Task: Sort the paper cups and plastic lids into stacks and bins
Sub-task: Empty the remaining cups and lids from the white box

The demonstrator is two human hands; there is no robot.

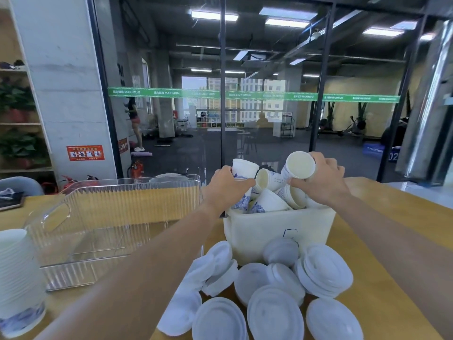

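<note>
A white bin (279,229) on the wooden table holds several loose paper cups (269,201) with blue prints. My left hand (226,186) grips one upright cup (242,168) at the bin's left side. My right hand (321,177) holds another cup (300,165), lifted above the bin with its mouth facing me. White plastic lids (272,290) lie in a loose pile in front of the bin. A tall stack of nested cups (18,278) stands at the near left.
A clear ribbed plastic bin (61,217) with a handle cutout sits left of the white bin, nothing visible inside. A glass wall rises just behind the table. A dark object (9,200) lies at the table's far left edge.
</note>
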